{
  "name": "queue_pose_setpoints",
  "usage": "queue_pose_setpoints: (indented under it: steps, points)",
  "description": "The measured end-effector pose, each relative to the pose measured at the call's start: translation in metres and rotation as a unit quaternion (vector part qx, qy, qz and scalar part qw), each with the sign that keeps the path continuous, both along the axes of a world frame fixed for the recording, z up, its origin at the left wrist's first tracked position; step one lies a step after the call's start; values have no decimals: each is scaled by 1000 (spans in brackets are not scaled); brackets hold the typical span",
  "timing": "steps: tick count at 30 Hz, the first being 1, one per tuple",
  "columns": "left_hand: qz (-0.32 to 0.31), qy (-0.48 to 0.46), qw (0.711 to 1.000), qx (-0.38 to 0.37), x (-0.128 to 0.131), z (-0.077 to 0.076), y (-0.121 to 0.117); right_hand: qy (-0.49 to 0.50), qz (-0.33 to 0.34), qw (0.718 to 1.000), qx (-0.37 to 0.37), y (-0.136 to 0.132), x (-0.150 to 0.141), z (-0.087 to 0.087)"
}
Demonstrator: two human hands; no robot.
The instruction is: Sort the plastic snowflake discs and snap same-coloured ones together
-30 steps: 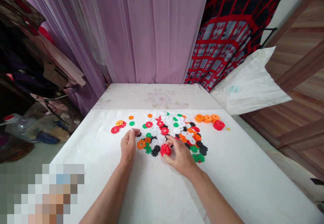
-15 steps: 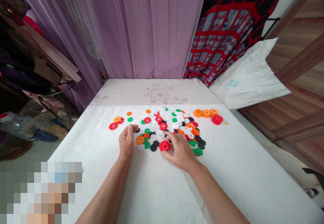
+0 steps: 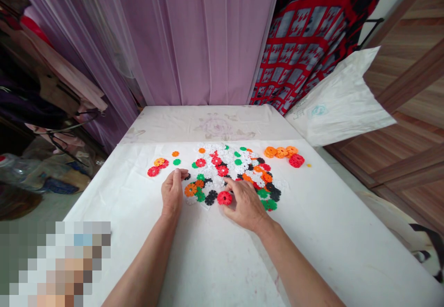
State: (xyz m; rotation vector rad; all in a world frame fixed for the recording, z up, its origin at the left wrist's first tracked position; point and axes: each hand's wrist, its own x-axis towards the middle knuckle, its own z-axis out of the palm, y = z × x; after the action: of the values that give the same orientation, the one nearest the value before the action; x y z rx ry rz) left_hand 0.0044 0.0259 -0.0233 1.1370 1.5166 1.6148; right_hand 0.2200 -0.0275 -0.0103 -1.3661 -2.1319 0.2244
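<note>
Red stack of flower-shaped discs [image 3: 225,198], at the near edge of a scattered pile of white, green, black, orange and red discs [image 3: 222,171] on a white-covered bench [image 3: 208,260]. My right hand [image 3: 245,204] curves round the stack's right side, thumb below and forefinger above, set fairly wide; I cannot tell whether it grips. My left hand [image 3: 171,194], thumb and fingers narrow, is beside a black disc [image 3: 188,176] at the pile's left; whether it pinches that disc is unclear. Orange stacks [image 3: 281,152] and another red stack [image 3: 297,161] lie beyond, to the right.
</note>
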Motion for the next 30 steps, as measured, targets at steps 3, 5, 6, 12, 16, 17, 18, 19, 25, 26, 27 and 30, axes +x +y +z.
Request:
queue_pose_setpoints:
  steps: [3, 5, 6, 12, 16, 17, 18, 19, 25, 26, 27, 30]
  points:
    - [0, 4, 1000, 0, 0, 0, -1, 6, -3, 1000, 0, 4, 4, 1]
    - [-2, 7, 1000, 0, 0, 0, -1, 10, -8, 1000, 12, 11, 9, 1]
    - [-4, 9, 1000, 0, 0, 0, -1, 13, -12, 1000, 20, 17, 11, 1]
    - [-3, 11, 1000, 2, -1, -2, 0, -26, -50, 998, -22, 62, 15, 3]
    - [-3, 11, 1000, 0, 0, -1, -1, -88, -10, 994, -66, 81, 9, 10]
    - [-3, 11, 1000, 1, 0, 0, -1, -101, -3, 992, -75, 84, 8, 11]
    - [-3, 12, 1000, 1, 0, 0, -1, -112, -1, 990, -81, 87, 7, 12]
    - [-3, 13, 1000, 1, 0, 1, -1, -119, -3, 989, -84, 89, 7, 11]
    - [-6, 11, 1000, 1, 0, -1, -1, -139, -17, 987, -75, 96, 5, 7]
    - [-5, 12, 1000, 1, 0, -1, -1, -144, -16, 987, -71, 96, 5, 8]
    - [-5, 13, 1000, 1, 0, -1, -1, -148, -17, 987, -67, 96, 5, 8]
    - [-4, 14, 1000, -1, 0, -1, -1, -120, -33, 990, -73, 90, 6, 12]
